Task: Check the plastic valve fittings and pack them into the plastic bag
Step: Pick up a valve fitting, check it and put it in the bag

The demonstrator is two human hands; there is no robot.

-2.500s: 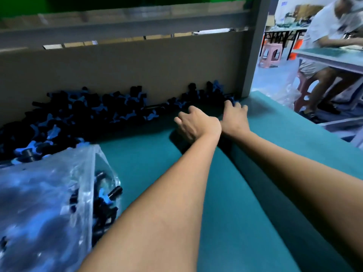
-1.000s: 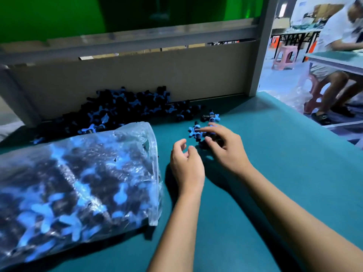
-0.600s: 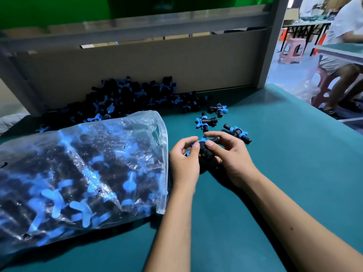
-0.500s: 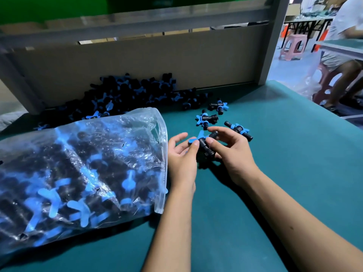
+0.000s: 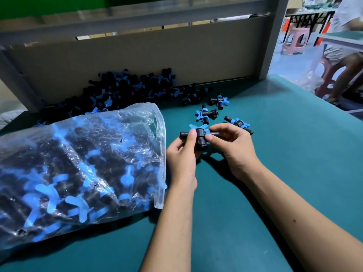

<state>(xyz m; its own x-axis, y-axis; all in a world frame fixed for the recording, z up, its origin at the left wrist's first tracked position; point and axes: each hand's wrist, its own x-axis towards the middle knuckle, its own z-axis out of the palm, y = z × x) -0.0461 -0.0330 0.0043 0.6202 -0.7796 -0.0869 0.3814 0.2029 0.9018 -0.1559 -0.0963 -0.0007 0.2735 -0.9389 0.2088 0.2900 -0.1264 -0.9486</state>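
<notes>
A black valve fitting with a blue butterfly handle is held level above the green table between both hands. My left hand pinches its left stem and my right hand pinches its right stem. A clear plastic bag, stuffed with black and blue fittings, lies on the left with its mouth facing my left hand. Three loose fittings lie just beyond my hands. A big heap of fittings sits against the back board.
A cardboard board and grey metal frame close off the back of the green table. The table's right edge drops off to a floor with a pink stool and a seated person.
Both hands pulled back from the heap with a few fittings dragged out. One fitting has been lifted off the table and turned level between the two hands. The view shifted down and left.
</notes>
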